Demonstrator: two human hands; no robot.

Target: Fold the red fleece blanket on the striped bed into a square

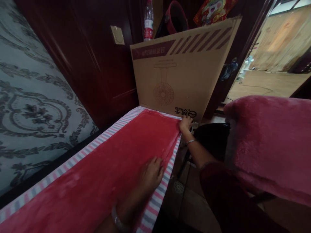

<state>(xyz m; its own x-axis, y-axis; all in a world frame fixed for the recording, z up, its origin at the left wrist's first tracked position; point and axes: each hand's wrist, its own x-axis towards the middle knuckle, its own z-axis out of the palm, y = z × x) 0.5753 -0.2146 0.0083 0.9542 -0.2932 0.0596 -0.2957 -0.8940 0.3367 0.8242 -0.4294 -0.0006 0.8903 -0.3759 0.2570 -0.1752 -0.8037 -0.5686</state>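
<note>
A red plush blanket [109, 161] lies spread over a striped pink, white and grey sheet [155, 200] on a bed. My left hand [152, 173] rests flat on the blanket near its right edge, fingers apart. My right hand [186, 124] reaches forward and pinches the blanket's far right corner, next to a large cardboard box [182, 64]. Both wrists wear a bracelet.
The cardboard fan box stands at the bed's far end. A plastic bottle [148, 21] stands behind it. Dark wooden panelling [97, 64] and patterned wallpaper [31, 97] run along the left. A pink plush cloth [269, 142] hangs at right over a dark chair [213, 139]. Tiled floor lies below.
</note>
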